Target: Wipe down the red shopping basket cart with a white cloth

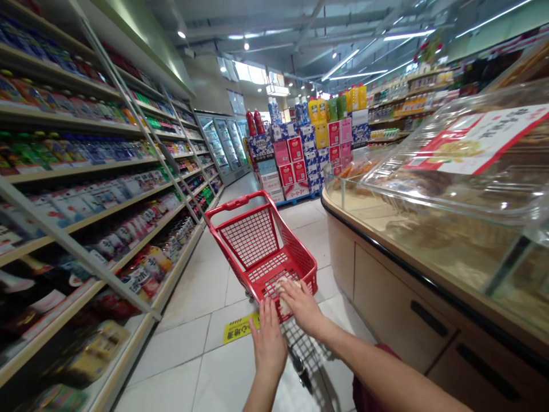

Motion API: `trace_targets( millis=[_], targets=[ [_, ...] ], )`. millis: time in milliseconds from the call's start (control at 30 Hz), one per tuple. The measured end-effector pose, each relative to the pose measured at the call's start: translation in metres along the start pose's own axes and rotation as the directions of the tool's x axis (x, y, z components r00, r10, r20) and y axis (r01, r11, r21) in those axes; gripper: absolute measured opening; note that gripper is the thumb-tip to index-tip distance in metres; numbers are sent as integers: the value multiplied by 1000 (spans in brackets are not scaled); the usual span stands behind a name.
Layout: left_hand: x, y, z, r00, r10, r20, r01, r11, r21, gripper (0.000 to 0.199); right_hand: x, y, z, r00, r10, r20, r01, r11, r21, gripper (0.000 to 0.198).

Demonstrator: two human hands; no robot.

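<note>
A red shopping cart (253, 243) stands in the aisle, its handle on the far side and its low end toward me. My right hand (301, 306) presses a crumpled pale cloth (283, 284) against the near rim of the cart, its fingers bent over the cloth. Beside it, my left hand (269, 337) has its fingers stretched out toward the same rim, with nothing visible in it. Whether its fingertips touch the cart I cannot tell. Part of the near basket wall is hidden behind both hands.
Drink shelves (86, 166) line the left side. A display counter (381, 274) with packaged food in clear plastic (441, 154) curves along the right. Stacked drink cartons (295, 160) stand beyond the cart. A yellow floor sticker (238, 329) lies on the tiles.
</note>
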State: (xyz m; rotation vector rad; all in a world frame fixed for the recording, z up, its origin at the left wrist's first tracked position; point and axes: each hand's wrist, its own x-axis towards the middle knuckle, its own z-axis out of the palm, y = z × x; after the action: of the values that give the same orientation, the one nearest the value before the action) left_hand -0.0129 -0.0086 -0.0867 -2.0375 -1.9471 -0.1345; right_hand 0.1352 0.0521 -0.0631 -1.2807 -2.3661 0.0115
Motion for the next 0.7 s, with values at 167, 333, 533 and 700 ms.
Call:
trace_targets(
  millis=[167,333,533,700],
  targets=[
    [-1,1,-1,1000,22,-6,-22,1000,11,75,0,19,-12,929,366,-50,-369,927,-69,43],
    [0,2,-5,1000,-10,12,10,1000,11,72,-2,-1,1,999,36,0,-36,999,-19,39],
    [-1,2,-7,1000,14,13,-14,1000,-6,74,-3,14,-5,945,309,-111,-317,946,-70,42],
    [-1,3,-7,1000,-11,29,11,1000,5,74,-3,4,4,997,13,-74,-16,999,-36,38]
  ],
)
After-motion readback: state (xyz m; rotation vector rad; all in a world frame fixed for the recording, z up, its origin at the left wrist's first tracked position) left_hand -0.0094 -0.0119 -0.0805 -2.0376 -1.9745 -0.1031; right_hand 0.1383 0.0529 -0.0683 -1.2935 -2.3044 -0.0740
